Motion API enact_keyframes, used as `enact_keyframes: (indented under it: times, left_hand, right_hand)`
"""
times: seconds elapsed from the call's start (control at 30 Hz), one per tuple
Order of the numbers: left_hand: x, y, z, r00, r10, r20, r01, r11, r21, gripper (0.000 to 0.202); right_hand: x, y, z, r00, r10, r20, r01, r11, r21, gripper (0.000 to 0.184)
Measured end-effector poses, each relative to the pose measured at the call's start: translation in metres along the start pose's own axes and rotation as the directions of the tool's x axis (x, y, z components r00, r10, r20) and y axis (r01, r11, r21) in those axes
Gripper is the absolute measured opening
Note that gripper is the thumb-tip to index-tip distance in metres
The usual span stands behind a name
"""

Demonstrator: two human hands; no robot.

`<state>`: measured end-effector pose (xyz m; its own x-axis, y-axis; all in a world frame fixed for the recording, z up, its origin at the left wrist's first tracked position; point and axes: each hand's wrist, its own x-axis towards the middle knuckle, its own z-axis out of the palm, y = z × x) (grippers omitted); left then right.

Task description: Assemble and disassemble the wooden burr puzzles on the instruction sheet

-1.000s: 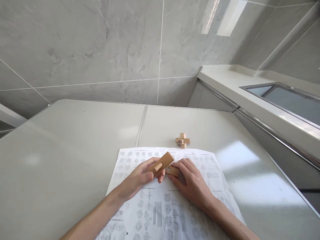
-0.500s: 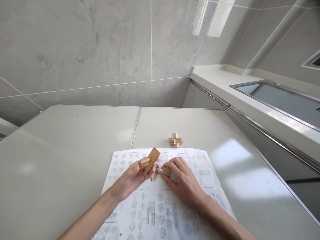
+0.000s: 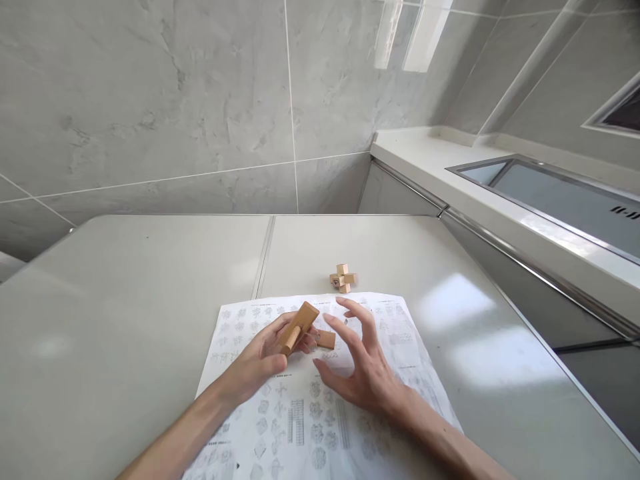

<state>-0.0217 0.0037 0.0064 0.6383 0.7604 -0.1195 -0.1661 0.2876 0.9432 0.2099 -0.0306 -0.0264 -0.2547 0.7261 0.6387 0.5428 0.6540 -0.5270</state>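
Note:
Wooden puzzle pieces [image 3: 306, 320] rest in my left hand [image 3: 263, 353], whose fingers curl round them: a flat board tilted upward with a rounded peg against its face. Just right of these, a flat brown wooden piece [image 3: 327, 340] shows partly, its left end hidden behind my left fingers. My right hand [image 3: 363, 370] hovers close by on the right, fingers spread and curved, with nothing in them. Beneath both hands lies a white instruction sheet [image 3: 390, 413] printed with small puzzle drawings.
An assembled wooden cross puzzle [image 3: 343, 279] stands on the pale table [image 3: 150, 300] beyond the sheet's far edge. A grey tiled wall [image 3: 200, 100] rises behind the table. To the right runs a white counter [image 3: 415, 153] with a metal-framed sink [image 3: 540, 187].
My right hand has let go of the flat brown piece and opened. The pieces in my left hand have turned, so the peg now shows in front of the board. The view has shifted slightly.

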Motion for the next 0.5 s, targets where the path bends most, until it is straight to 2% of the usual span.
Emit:
enact_keyframes:
  times: [0.1, 0.2, 0.37, 0.5]
  left_hand:
    - [-0.003, 0.000, 0.006, 1.000, -0.026, 0.016, 0.025, 1.000, 0.011, 0.087]
    - [-0.004, -0.005, 0.010, 0.998, -0.041, 0.050, 0.042, 0.999, -0.011, 0.087]
    - [-0.005, -0.015, 0.010, 0.996, -0.055, 0.071, 0.056, 0.998, -0.009, 0.082]
    - [-0.008, -0.021, 0.013, 0.997, -0.050, 0.057, 0.046, 0.996, 0.079, 0.082]
  right_hand:
    - [-0.002, -0.001, 0.002, 0.994, -0.043, 0.102, 0.040, 0.999, 0.034, 0.077]
    - [-0.003, -0.001, 0.004, 0.987, -0.045, 0.154, 0.035, 0.997, 0.067, 0.075]
    - [-0.002, -0.005, 0.003, 0.986, -0.022, 0.163, 0.001, 0.992, 0.125, 0.065]
    - [-0.001, -0.010, 0.004, 0.989, -0.002, 0.147, -0.022, 0.986, 0.163, 0.052]
